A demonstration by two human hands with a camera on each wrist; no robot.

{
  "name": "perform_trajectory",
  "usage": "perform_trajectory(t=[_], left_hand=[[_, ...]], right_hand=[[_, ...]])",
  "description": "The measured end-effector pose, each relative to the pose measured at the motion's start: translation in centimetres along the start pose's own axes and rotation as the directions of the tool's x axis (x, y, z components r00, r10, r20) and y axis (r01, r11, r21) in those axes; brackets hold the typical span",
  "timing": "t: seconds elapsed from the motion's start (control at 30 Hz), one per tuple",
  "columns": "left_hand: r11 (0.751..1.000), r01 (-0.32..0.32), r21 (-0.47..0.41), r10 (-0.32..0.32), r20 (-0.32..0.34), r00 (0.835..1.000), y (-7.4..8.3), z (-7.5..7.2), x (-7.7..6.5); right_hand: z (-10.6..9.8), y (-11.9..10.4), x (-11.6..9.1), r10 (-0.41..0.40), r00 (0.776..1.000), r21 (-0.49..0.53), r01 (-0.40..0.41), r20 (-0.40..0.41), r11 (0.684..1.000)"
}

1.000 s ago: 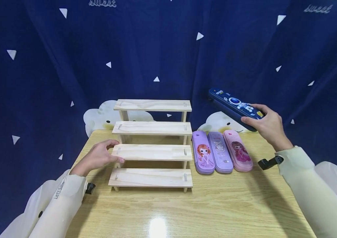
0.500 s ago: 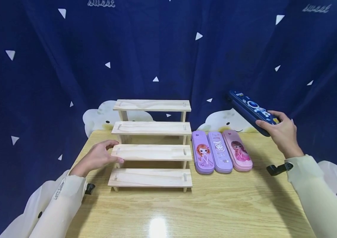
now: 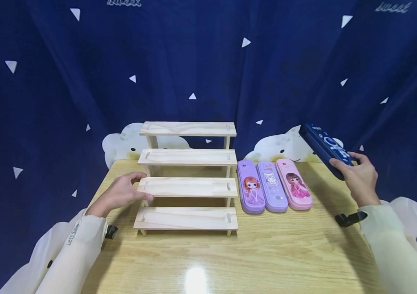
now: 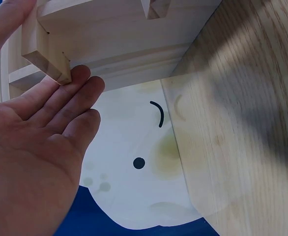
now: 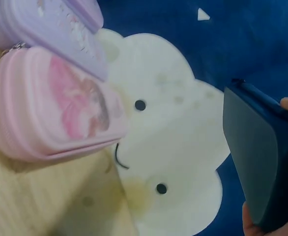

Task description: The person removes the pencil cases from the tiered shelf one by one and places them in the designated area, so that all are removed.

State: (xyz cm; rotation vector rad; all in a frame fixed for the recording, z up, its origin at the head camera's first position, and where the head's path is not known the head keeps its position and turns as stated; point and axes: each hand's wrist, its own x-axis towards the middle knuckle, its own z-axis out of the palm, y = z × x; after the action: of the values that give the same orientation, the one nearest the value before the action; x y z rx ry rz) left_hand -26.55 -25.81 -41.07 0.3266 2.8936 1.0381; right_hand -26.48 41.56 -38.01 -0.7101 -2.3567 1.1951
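Observation:
My right hand point(image 3: 362, 179) grips a navy pencil case point(image 3: 326, 145) with a space and astronaut print by its near end, thumb on one side and fingers on the other. The case is tilted, held above the table's right side; the right wrist view shows its plain underside point(image 5: 254, 152). On the left, my left hand point(image 3: 121, 191) holds the left end of a four-step wooden display rack point(image 3: 188, 187), thumb at the front edge of the second step from the bottom. In the left wrist view its fingers point(image 4: 77, 101) lie by a wooden upright point(image 4: 45, 54).
Right of the rack, a purple pencil case point(image 3: 251, 188), a lilac one point(image 3: 272, 188) and a pink one point(image 3: 294, 185) lie side by side on the wooden table point(image 3: 267, 253). Behind stands a dark blue curtain point(image 3: 193, 57) with white triangles and clouds.
My right hand has carried the navy pencil case to the right and lower, past the pink case. My left hand has stayed at the rack, and the cases on the table have not moved.

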Motion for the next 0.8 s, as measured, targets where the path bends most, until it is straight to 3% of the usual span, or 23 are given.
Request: perform_trajectory(t=[0.37,0.8], left_hand=[[1.0,-0.002,-0.003,0.002,-0.001,1.0,-0.1,0.0,0.0],[1.0,-0.004,-0.001,0.004,-0.001,1.0,0.0,0.0,0.0]], right_hand=[[0.5,4.9,0.6,0.075,0.997,-0.068,-0.074,0.003,0.995],[3.4,8.4,0.2,0.125,0.988,-0.088,-0.117,0.089,0.989]])
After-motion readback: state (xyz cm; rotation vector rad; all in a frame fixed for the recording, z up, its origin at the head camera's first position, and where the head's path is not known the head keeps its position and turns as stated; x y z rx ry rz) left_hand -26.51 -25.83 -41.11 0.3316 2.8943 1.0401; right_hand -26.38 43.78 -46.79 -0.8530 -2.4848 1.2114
